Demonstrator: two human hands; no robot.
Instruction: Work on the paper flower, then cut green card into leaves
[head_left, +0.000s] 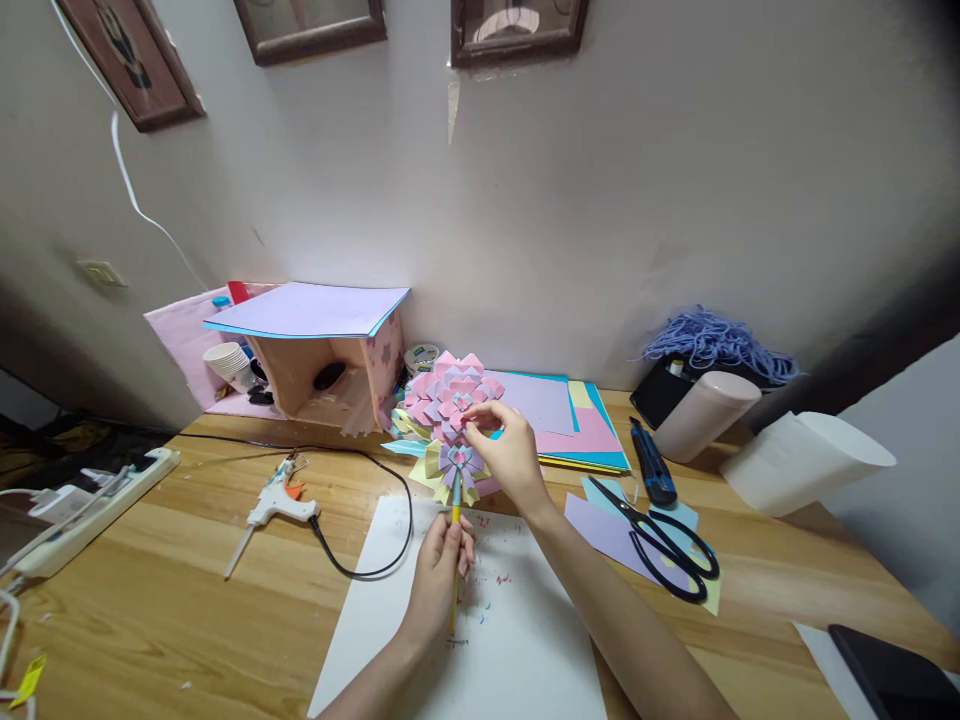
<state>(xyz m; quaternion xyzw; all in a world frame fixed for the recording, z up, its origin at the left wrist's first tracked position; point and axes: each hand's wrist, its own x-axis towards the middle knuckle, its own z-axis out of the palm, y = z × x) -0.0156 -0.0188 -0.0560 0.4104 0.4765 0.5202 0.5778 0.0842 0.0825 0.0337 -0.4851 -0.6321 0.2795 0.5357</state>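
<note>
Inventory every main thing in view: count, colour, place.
Picture frames: 3, brown, top
Wall switch: 1, cream, left
Box: 1, peach, back left
Box-top sheets: several, purple and blue
Cups: one stack, white, back left
Power strip: 1, white, far left
Glue gun: 1, white, left
Paper flowers: count unclear, pink and purple, centre
Stick: 1, yellow-blue, below flowers
Large sheet: 1, white, front
Paper stack: 1, multicoloured, back centre-right
Utility knife: 1, blue-black, right
Scraps: several, mixed colours, right
Scissors: 1, black, on scraps
Cylinders: 2, whitish, far right
Cord: one heap, blue, back right
Flat object: 1, black, bottom right
Table: 1, brown, below
Left hand: 1, bare, holding stick
Right hand: 1, bare, fingers at flowers
</note>
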